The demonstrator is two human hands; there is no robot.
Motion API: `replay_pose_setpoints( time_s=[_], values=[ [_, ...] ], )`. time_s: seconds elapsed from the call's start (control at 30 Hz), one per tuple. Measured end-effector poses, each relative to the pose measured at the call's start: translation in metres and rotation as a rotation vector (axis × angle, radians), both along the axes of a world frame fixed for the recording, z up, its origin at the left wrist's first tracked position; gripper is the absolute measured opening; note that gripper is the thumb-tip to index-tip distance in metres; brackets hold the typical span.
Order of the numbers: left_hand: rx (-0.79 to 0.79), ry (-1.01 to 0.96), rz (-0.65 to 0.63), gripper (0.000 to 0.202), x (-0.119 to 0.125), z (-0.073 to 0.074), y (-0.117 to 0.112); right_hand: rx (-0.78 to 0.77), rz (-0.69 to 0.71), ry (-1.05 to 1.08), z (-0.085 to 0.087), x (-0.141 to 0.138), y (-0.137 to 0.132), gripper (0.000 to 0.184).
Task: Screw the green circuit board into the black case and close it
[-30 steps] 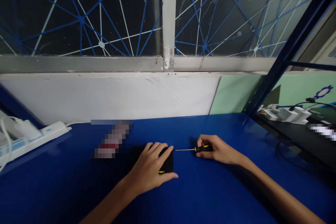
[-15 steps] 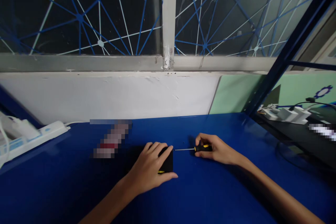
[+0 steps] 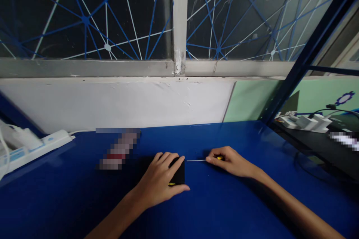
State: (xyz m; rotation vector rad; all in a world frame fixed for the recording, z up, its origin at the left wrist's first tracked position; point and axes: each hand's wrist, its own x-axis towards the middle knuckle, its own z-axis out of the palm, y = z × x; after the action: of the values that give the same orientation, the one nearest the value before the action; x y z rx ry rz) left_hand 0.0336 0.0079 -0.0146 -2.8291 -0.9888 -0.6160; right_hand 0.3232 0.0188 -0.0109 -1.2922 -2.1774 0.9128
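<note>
My left hand point(image 3: 159, 181) lies across a flat black case point(image 3: 179, 173) with a bit of yellow at its near edge. Its fingers reach over the top and the thumb stretches along the near side, gripping the case against the table. In my right hand point(image 3: 230, 161) is a thin-shafted screwdriver point(image 3: 196, 160), its black-and-yellow handle mostly covered by the closed fingers and thumb. The shaft points left, with its tip close to the right edge of the case. Whether the tip touches the case I cannot tell.
Both hands work over a blue table point(image 3: 213, 209). A blurred-out object point(image 3: 120, 149) lies beyond my left hand. A white power strip point(image 3: 53, 143) with plugs is at the left edge. Chargers and cables point(image 3: 314, 121) sit on a black surface at right, beside a blue frame post point(image 3: 291, 82).
The fingers and thumb of my right hand have shifted on the screwdriver handle and now cover more of it, with the thumb nearer the shaft. My left hand and the case stay put.
</note>
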Motion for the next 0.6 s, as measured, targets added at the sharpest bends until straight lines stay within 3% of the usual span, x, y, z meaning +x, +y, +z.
replay_pose_setpoints(
  time_s=[0.07,0.27,0.47,0.6],
  values=[
    [0.000,0.000,0.001,0.067,0.000,0.000,0.000,0.006,-0.008,0.068,-0.003,0.000,0.000,0.027],
    [-0.002,0.008,-0.003,0.068,0.000,0.000,0.000,-0.151,-0.025,0.157,-0.002,0.003,0.001,0.030],
    [-0.009,0.018,0.010,0.067,0.000,0.001,-0.001,0.058,0.001,-0.022,0.005,0.000,0.000,0.044],
    [-0.006,0.025,0.006,0.069,0.000,0.002,-0.001,0.032,-0.022,0.027,0.000,-0.002,-0.001,0.032]
  ],
)
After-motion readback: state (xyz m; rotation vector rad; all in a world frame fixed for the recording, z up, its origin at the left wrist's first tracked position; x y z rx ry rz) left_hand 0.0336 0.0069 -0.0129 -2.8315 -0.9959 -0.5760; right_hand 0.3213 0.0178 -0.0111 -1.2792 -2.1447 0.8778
